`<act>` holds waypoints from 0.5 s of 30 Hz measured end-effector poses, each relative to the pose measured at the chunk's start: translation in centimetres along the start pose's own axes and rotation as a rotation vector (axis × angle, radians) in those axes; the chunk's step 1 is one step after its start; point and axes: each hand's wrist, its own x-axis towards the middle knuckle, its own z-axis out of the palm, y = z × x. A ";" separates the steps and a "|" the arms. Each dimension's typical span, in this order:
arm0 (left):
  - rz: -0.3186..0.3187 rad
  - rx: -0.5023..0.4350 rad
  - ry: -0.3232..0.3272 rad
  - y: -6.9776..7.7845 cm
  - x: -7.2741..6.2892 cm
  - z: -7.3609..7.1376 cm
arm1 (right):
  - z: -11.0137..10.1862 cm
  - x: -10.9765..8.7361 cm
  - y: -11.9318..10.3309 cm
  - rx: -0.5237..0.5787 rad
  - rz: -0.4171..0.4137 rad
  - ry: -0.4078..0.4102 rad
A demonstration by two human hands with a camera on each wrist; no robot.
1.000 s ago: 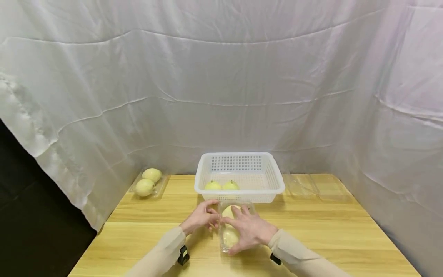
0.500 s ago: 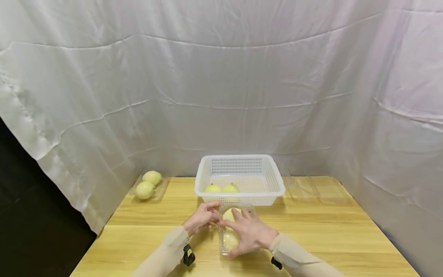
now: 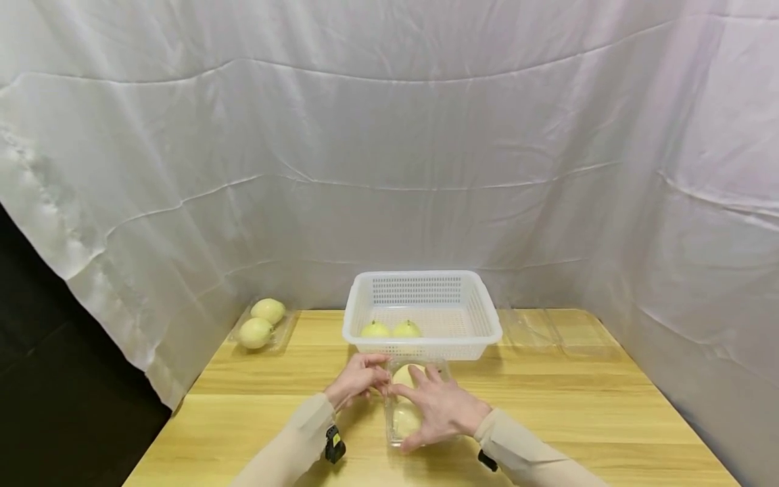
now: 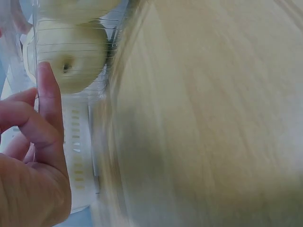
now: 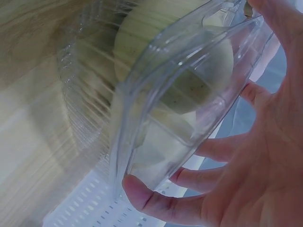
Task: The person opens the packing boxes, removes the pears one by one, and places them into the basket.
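Note:
A clear plastic clamshell box (image 3: pixel 391 427) with two pale yellow pears (image 3: pixel 406 421) inside rests on the wooden table. My right hand (image 3: pixel 443 409) lies over the lid (image 5: pixel 165 135) with its fingers spread, pressing at the lid's edges. From the left side, my left hand (image 3: pixel 359 380) pinches the box's rim near its far left corner. One left finger (image 4: pixel 49 94) extends along the ribbed side wall. In the right wrist view, the lid and base edges lie close together, with a narrow gap showing between them.
Behind the box stands a white perforated basket (image 3: pixel 421 348) holding two pears (image 3: pixel 406 329). At the back left, another clear box (image 3: pixel 282 336) holds two pears (image 3: pixel 255 333). Clear plastic boxes (image 3: pixel 578 331) lie at the back right. A pale curtain (image 3: pixel 426 223) hangs behind the table.
My left hand has shifted slightly right and settled closer against the box's left rim. The right hand stays spread over the lid, and the box has hardly moved.

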 end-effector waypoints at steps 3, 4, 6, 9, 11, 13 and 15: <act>0.008 0.012 0.018 0.0 0.2 0.0 | -0.1 0.0 0.0 -0.017 -0.001 -0.005; 0.008 0.012 0.025 0.0 0.2 0.0 | -0.2 -0.1 0.0 -0.017 0.000 -0.009; 0.006 0.013 0.036 0.0 0.2 0.1 | -0.2 -0.1 0.0 -0.012 0.004 -0.019; 0.002 0.011 0.050 0.1 0.3 0.4 | -0.2 -0.1 0.0 -0.009 0.006 -0.014; 0.004 0.010 0.063 0.2 0.3 0.5 | -0.1 -0.1 0.0 -0.011 0.005 -0.004; 0.005 0.007 0.074 0.2 0.4 0.7 | 0.0 -0.1 0.1 -0.016 0.004 0.006; 0.006 0.003 0.085 0.2 0.4 0.8 | 0.1 0.0 0.1 -0.016 0.005 0.011</act>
